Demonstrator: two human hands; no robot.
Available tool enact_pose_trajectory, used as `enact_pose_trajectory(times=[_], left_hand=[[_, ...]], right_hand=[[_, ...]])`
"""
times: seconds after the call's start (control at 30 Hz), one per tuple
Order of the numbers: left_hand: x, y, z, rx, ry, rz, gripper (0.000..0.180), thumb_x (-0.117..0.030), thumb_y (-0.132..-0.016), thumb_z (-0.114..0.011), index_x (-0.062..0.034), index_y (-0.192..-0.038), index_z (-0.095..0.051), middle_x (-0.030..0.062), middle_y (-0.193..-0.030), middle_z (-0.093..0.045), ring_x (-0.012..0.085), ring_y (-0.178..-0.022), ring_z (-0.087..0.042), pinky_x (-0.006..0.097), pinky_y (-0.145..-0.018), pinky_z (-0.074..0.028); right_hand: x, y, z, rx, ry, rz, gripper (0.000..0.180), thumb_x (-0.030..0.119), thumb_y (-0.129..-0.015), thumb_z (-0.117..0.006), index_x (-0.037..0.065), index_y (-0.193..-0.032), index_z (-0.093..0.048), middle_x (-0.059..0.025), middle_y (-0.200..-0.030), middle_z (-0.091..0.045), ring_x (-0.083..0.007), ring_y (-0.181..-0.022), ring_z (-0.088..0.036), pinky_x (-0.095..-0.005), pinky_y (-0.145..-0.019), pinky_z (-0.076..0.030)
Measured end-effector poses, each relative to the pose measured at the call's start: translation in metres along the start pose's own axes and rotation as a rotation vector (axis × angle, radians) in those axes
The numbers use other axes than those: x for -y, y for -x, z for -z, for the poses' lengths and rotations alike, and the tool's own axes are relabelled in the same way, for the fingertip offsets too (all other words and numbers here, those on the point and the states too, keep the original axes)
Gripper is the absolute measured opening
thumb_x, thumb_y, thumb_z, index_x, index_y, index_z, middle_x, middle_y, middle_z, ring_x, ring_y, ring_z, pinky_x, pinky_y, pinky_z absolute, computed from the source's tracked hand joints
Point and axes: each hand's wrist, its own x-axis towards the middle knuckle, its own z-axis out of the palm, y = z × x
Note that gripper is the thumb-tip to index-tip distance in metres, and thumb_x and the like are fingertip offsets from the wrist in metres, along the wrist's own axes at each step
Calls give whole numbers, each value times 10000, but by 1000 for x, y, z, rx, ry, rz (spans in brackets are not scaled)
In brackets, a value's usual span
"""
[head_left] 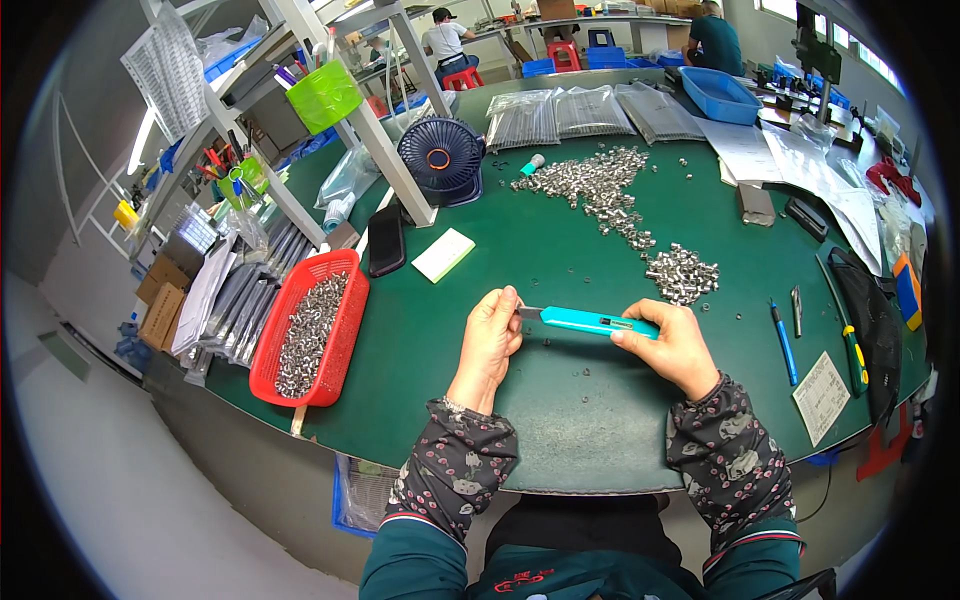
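My right hand (672, 342) is closed around the teal handle of a utility knife (580, 320), held level above the green table. Its metal blade is extended and points left, reaching the fingertips of my left hand (490, 338). That hand is closed, thumb pressed to the fingers; whatever is pinched there is too small or hidden to make out. Beyond the knife lies a small heap of short metal sleeves (683, 273). A larger spread of similar metal pieces (600, 190) stretches behind it. A few loose bits are scattered on the table under my hands.
A red basket (354, 325) full of small metal parts stands at the left. Near it are a black phone (386, 240), a sticky-note pad (443, 255) and a fan (440, 160). Rightward lie a blue pen (783, 342), a screwdriver (855, 362) and a paper slip (822, 398). Two people sit far back.
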Motion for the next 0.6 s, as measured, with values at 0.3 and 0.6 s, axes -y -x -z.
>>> enact_pose_trajectory(times=[0.3,0.6], left_hand=[[-4,-2,5,-15,-109,137,259,-283,-874,-528,-100,-697,-481,-49,-493,-349,27,-357,-227,171,-316,-167],[-3,-3,9,25,83,175,279,-310,-869,-532,-76,-723,-492,-44,-513,-372,23,-368,-253,167,-310,-192]], right_hand=[[9,4,-1,-320,358,497,269,171,-600,-718,71,-792,-559,-56,-644,-467,-220,-552,-506,-337,-484,-391],[13,2,7,-330,383,642,281,146,-581,-717,74,-796,-550,-47,-637,-443,-217,-547,-479,-331,-482,-385]])
